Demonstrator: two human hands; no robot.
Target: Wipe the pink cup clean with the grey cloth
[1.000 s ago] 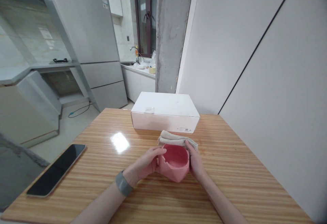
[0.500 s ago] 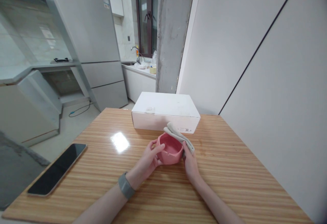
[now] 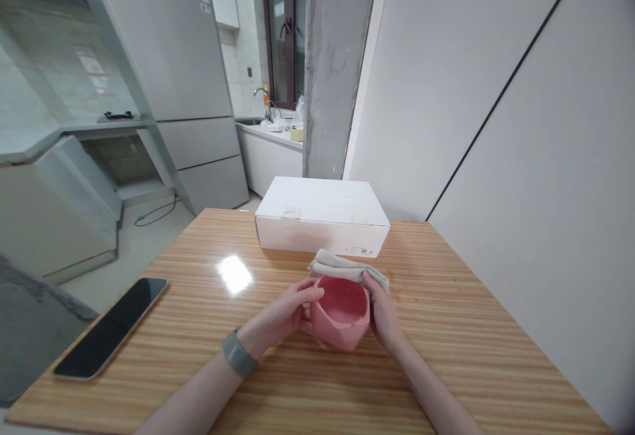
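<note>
So this striped light-wood tabletop (image 3: 446,329) is really carrying the whole scene, glossy enough that it's throwing a bright glare. A white cardboard box (image 3: 322,218) is sitting at the far edge, a black smartphone (image 3: 110,328) is lying screen-up near the left edge, and a pink faceted bowl (image 3: 340,313) is sitting mid-table, with a beige cloth (image 3: 342,266) bunching just behind it.
</note>
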